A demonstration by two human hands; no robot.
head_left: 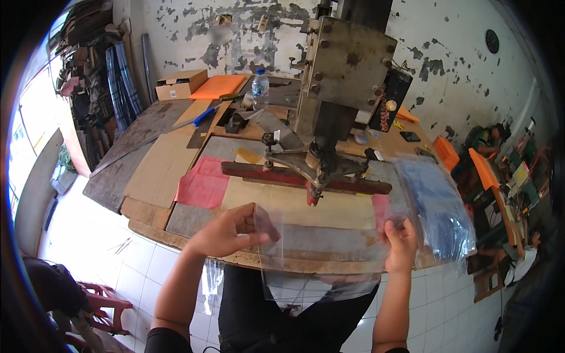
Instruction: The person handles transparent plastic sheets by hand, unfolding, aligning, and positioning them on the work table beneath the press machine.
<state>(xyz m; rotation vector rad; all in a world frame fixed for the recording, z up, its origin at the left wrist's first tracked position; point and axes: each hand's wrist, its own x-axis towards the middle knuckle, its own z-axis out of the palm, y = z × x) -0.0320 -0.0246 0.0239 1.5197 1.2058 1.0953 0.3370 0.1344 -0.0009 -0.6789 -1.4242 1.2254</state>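
A clear plastic sheet (321,283) is stretched between my two hands at the table's front edge. My left hand (232,230) pinches its left side, and my right hand (400,242) grips its right side between thumb and fingers. Part of the sheet hangs below the edge, over my lap. Just beyond it, a press machine (347,65) carries a long red bar (265,172) above a pale yellowish sheet (294,206). Pink sheeting (203,183) shows at the left of that pale sheet. To the right of my right hand lies a pile of clear bluish plastic sheets (435,206).
Cardboard (156,167) covers the table's left part. A blue-handled knife (204,116), a water bottle (260,88), an orange packet (218,86) and a cardboard box (179,85) are farther back. A phone (409,136) lies at right. Another person (491,138) sits at the far right.
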